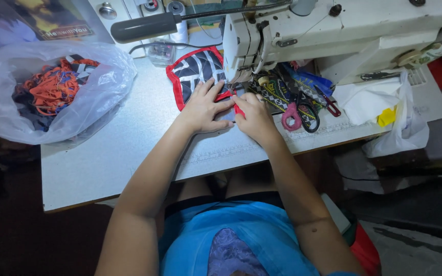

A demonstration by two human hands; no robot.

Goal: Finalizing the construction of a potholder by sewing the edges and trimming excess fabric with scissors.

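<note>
A soft, light black-and-white patchwork piece with red binding was pressed flat near the counter's far edge by the left hand, fingers spread; its red edge was pinched by the right hand at the sewing machine needle.

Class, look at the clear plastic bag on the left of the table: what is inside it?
Inside the plastic bag, tangled orange strips and dark fabric scraps show; anything underneath them is hidden.

cool light brightens the table; dark, murky edges, slight wide-angle bending, sharp centre.
</note>
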